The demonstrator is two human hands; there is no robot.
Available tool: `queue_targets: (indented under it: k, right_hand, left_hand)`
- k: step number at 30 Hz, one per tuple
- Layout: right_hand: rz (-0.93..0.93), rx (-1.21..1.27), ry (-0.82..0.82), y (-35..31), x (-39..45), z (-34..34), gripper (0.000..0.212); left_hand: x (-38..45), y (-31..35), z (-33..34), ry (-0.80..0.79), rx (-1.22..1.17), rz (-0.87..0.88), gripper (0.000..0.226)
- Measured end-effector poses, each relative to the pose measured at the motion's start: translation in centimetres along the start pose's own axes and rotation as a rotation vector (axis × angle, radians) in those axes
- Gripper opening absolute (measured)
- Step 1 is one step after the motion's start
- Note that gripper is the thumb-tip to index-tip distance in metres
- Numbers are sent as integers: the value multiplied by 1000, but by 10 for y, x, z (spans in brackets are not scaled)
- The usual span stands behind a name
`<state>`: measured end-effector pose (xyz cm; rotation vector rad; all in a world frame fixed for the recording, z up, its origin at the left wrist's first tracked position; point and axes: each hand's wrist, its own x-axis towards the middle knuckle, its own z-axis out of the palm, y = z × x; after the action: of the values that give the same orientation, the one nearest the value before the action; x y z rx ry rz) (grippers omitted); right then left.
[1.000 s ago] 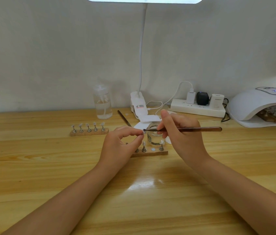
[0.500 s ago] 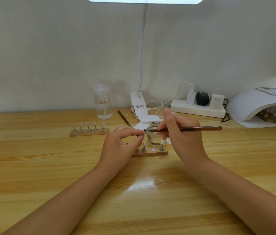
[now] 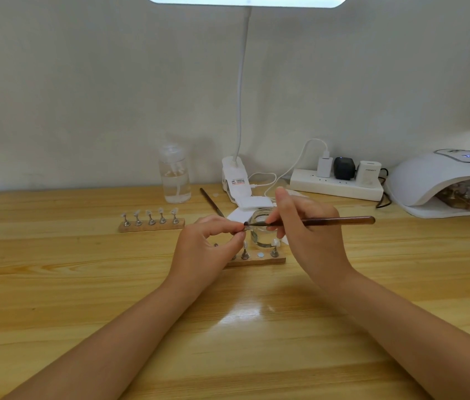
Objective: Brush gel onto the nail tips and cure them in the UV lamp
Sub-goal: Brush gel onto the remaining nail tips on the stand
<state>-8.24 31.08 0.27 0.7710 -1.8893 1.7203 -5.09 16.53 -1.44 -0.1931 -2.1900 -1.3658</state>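
My left hand (image 3: 204,246) pinches a small nail tip on its metal peg between thumb and forefinger, above the near wooden holder (image 3: 256,260). My right hand (image 3: 306,229) grips a brown brush (image 3: 340,221), its dark bristle end touching the pinched tip. Behind the hands stands a small glass jar (image 3: 261,226). The near holder carries a few pegs with tips. A second wooden holder (image 3: 151,224) with several white tips sits at the left. The white UV lamp (image 3: 441,180) stands at the far right with another holder inside.
A clear pump bottle (image 3: 174,177), a clip lamp base (image 3: 235,180) and a power strip (image 3: 336,184) with plugs line the wall. A second brush (image 3: 210,202) lies behind the hands, beside white pads (image 3: 252,202). The wooden table (image 3: 83,284) stretches toward me.
The right hand shifted the brush slightly along the pinched tip. The left hand has stayed in place.
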Motion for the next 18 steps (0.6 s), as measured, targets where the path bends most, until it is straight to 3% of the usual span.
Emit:
queue_targets:
  k: [6, 13, 18]
  right_hand:
    - [27, 45, 60, 0, 0, -1, 47]
    - [25, 22, 32, 0, 0, 1, 38]
    - [62, 43, 59, -1, -1, 0, 44]
  left_hand:
    - [0, 1, 0, 2, 8, 6, 29]
    - [0, 0, 0, 2, 8, -2, 25]
    - [0, -1, -1, 7, 9, -3, 25]
